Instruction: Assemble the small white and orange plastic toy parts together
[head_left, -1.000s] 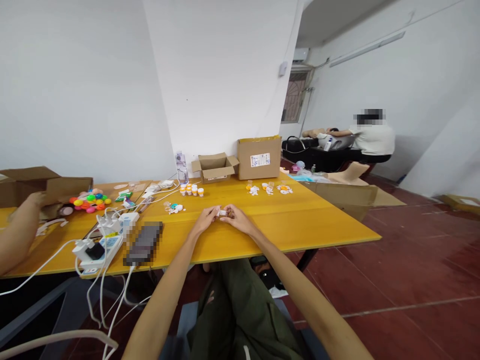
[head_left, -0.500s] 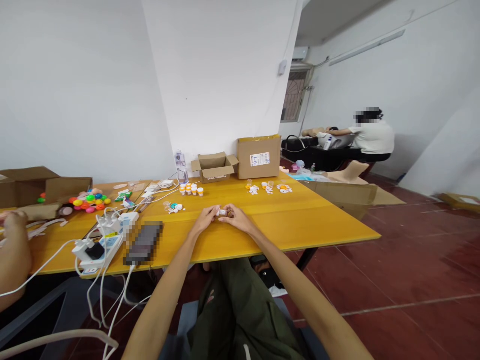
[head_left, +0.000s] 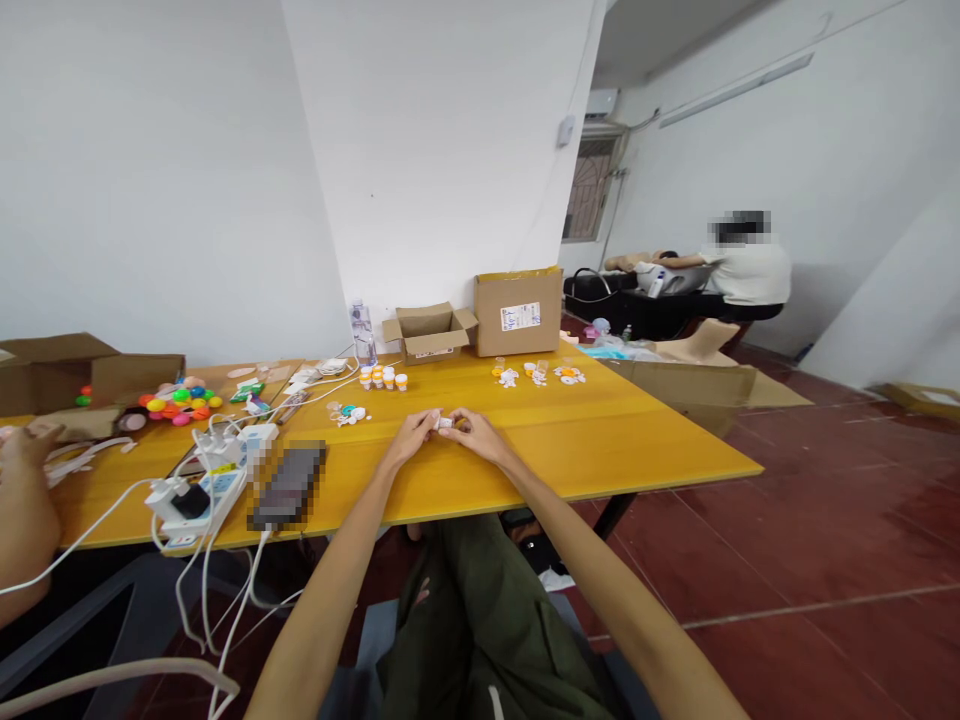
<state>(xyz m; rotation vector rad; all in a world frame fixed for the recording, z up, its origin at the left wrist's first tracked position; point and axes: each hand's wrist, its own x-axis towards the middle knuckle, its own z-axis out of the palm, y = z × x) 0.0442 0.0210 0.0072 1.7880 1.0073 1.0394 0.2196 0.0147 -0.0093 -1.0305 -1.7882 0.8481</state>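
Between my two hands, just over the wooden table (head_left: 600, 440), is a small white labelled container (head_left: 445, 423), too small to make out fully. My left hand (head_left: 417, 436) has its fingers closed on the container's left end. From the other side, my right hand (head_left: 472, 434) grips it with thumb and fingers, which partly hide it. Beyond my left hand stands a cluster of small orange-and-white jars (head_left: 384, 378). Nearer on the left lie a teal ring (head_left: 348, 411) and loose white pieces (head_left: 360, 414).
Piles of orange and white parts (head_left: 538, 374) lie at the back right. Behind are an open carton (head_left: 431, 335), a closed carton (head_left: 517, 315) and a bottle (head_left: 364, 335). A phone (head_left: 289, 485), power strips (head_left: 217, 490) and another person's arm (head_left: 26, 505) are left.
The small container has turned slightly between my fingers, and my right hand's fingers have shifted a little over it. Little else differs on the table.
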